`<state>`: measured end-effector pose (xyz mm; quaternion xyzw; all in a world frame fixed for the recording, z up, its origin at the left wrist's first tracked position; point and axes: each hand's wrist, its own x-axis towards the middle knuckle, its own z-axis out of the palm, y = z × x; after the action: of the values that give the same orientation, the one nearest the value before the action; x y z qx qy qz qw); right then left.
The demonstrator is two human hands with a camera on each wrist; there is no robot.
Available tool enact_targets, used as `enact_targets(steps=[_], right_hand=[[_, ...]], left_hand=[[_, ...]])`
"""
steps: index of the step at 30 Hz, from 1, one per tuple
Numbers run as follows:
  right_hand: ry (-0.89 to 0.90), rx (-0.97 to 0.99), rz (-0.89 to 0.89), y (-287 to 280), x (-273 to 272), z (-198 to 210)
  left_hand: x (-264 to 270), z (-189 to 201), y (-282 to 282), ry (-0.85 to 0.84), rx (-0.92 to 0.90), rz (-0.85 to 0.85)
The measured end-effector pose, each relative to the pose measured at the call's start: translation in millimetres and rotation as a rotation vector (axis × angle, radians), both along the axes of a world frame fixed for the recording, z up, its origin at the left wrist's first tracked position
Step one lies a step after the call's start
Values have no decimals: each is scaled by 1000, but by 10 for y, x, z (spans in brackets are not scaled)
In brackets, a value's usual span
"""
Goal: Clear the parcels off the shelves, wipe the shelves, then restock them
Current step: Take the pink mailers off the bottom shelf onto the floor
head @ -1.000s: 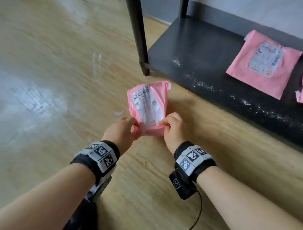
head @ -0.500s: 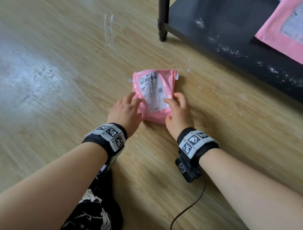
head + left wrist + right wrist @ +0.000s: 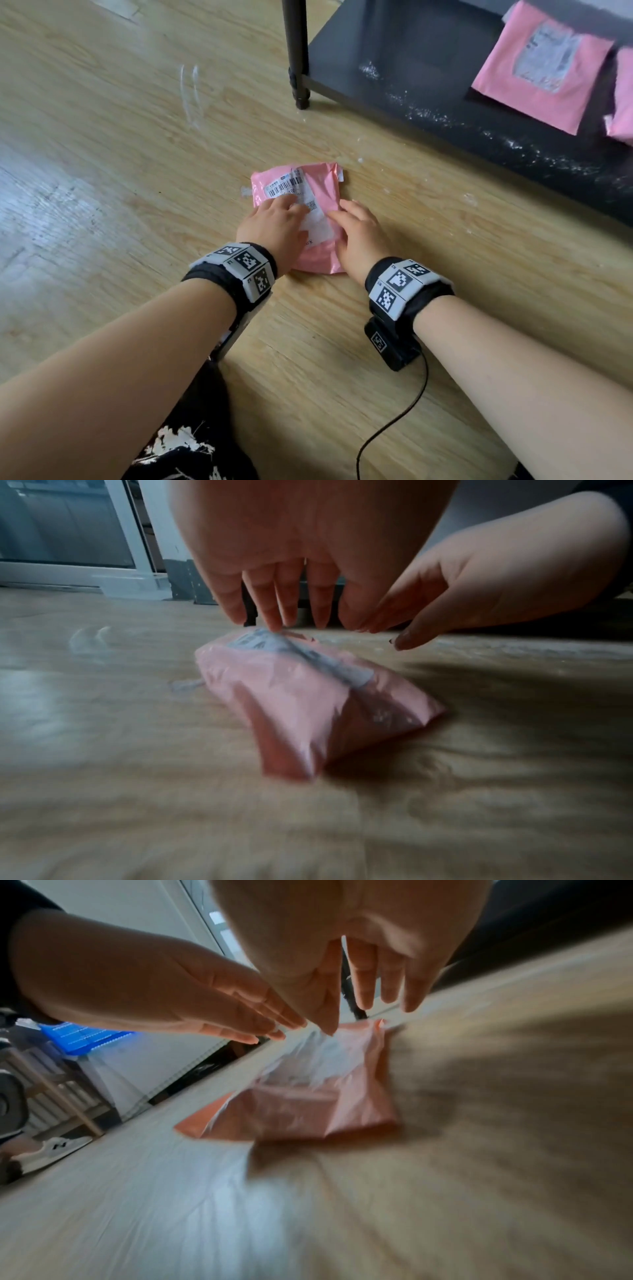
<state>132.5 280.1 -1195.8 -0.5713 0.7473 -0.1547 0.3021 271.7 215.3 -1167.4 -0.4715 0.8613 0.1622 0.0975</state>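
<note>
Both hands flat over the parcel, nothing gripped. Left hand (image 3: 274,224) spread on the near-left part of the pink parcel (image 3: 322,192), fingers (image 3: 270,610) straight and angled down, tips just touching the white shipping label (image 3: 291,192) in the left wrist view. Right hand (image 3: 359,233) alongside at the parcel's right edge, fingers (image 3: 387,977) extended and slightly fanned, not curled round anything; contact with the plastic hard to confirm through the wrist-view blur. Parcel lying flat on the wooden floor (image 3: 137,171), label up, barcode toward the far end, puffed in the middle. Further out: black shelf post (image 3: 296,51) standing on the floor beyond the parcel, well apart from it. Low black shelf (image 3: 428,61) to the right of the post, dusted with white specks along its front edge. On that shelf, a larger pink parcel (image 3: 534,102) with a blurred label, and the edge of another pink parcel (image 3: 623,99) just beside it at the frame's right border. Tagged wristbands (image 3: 239,267) on both forearms, a cable (image 3: 394,425) trailing from the right one.
</note>
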Motion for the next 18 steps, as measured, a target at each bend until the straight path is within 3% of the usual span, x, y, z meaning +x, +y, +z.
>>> enact_targets(steps=[5,12,18], right_hand=[[29,-48,-131,-85,-504,351],[119,-166,-376,-168,-1625,656],[148,-27,-658,-305,-2620,621]], left_hand=[[-448,230,-317,-22,-65,-103],[-1433,516,-674,22,-95,-185],[-2448,472,-750,107,9,-173]])
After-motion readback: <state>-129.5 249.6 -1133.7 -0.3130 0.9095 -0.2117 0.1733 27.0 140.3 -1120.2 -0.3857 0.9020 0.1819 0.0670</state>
